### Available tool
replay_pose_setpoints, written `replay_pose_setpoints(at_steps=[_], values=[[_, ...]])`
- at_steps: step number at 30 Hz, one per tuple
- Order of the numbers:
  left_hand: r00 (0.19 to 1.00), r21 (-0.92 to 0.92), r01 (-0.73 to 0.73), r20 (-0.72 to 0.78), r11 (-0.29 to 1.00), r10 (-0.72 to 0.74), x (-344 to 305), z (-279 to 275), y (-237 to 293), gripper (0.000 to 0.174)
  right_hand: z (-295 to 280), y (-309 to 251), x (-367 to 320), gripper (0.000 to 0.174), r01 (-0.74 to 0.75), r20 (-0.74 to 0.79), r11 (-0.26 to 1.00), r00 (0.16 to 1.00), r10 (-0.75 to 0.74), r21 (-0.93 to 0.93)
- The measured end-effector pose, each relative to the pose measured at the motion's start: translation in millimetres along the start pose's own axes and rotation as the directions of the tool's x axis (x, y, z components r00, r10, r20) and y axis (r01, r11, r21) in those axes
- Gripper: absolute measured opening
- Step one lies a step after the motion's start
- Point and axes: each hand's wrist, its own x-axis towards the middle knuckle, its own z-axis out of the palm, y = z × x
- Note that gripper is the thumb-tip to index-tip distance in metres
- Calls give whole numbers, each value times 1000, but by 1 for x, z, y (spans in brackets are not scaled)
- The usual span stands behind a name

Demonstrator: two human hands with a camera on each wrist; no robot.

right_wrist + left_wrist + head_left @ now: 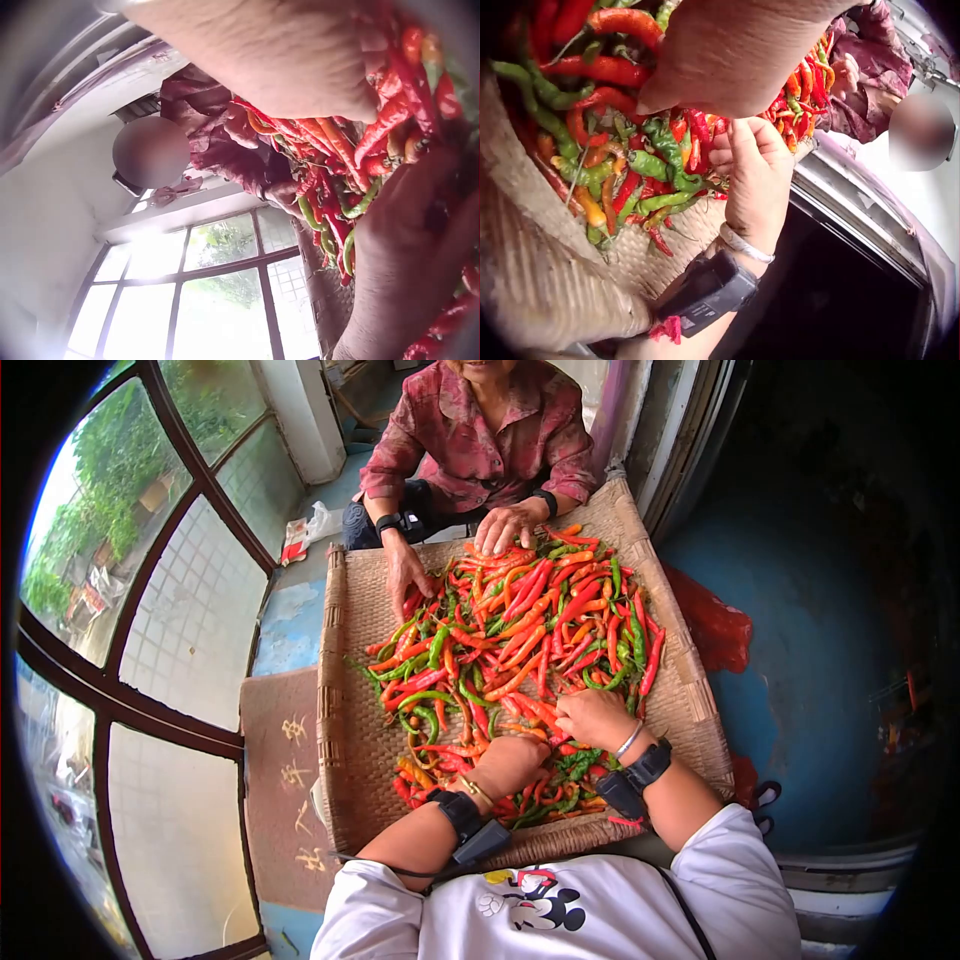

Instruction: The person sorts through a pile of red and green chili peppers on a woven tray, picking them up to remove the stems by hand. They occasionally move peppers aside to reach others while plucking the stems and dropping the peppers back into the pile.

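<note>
White cloth of a shirt printed with a cartoon mouse (pixel 545 910) is seen nearest the head camera, at six o'clock. Long, slender red, orange and green chili peppers (pixel 520 650) are spread in a heap on a tan, woven, rectangular tray with a raised rim (pixel 330 730). At the heap's six o'clock, its peppers are touched by the left hand (pixel 508 764), whose fingers are bent; whether one is held cannot be told. At four o'clock, the right hand (pixel 594 720) is placed among them, its fingers bent and drawn narrowly together; whether a pepper is pinched cannot be told either. At twelve o'clock, the heap is touched by two hands (pixel 512 525) of a person in a red patterned shirt (pixel 480 440). Beyond the tray, a dark red plastic sheet (pixel 712 622) is seen at two o'clock, and dark-framed glass windows (pixel 190 600) at nine o'clock.
</note>
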Motion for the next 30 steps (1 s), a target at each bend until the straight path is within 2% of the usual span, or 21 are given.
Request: replay_pose_setpoints(at_steps=[4,6,7,9,10,11,12,13,14,15,17,19,23,25,26,28,30], values=[[999,8,42,13,999,-42,0,4,-2,19,2,0,1,16,-3,4,999,1000,3,32],[988,-215,-85,-145,973,54,-2,1,-8,15,0,1,3,16,11,-130,993,992,4,115],[988,-215,-85,-145,973,55,-1,-2,-11,15,-4,-1,4,16,11,-130,993,992,4,115],[968,-495,-131,-252,859,2,0,-8,-17,9,-12,-4,7,15,55,-313,931,948,66,361],[950,-599,-164,-309,783,-38,-1,-10,-19,4,-13,-4,8,15,61,-317,880,943,105,471],[951,-599,-163,-308,784,-38,-1,-14,-19,4,-13,-4,8,15,60,-317,879,943,105,472],[945,-848,-22,-191,530,-265,-2,-22,-15,3,-11,-3,8,15,72,-299,834,947,115,547],[902,-978,89,-1,189,-432,-2,-26,-13,5,-11,-2,8,16,81,-281,782,952,123,618],[883,-996,-3,-45,92,-466,1,-23,-12,6,-9,-4,7,16,80,-280,781,952,125,619],[884,-996,-1,-43,91,-466,1,-23,-12,6,-7,-8,6,18,78,-222,760,971,89,646],[862,-997,-60,-33,-38,-506,2,-23,-11,7,0,-14,5,20,55,-91,738,996,9,672],[842,-999,-12,15,-46,-540,3,-22,-10,9,7,-18,5,19,-17,4,720,1000,20,694],[829,-997,-13,33,-79,-558,3,-19,-11,11,18,-11,7,19,-49,38,682,999,31,730],[832,-994,-30,35,-109,-554,3,-21,-11,13,21,-8,7,20,-129,159,603,987,4,787],[820,-991,-58,22,-122,-571,3,-22,-11,14,22,-9,7,20,-130,161,604,987,3,786],[807,-987,-86,10,-135,-590,4,-21,-13,15,23,-12,7,19,-226,241,439,970,23,870],[787,-985,-94,14,-143,-617,4,-18,-16,15,19,-14,8,19,-235,250,452,968,27,861]])
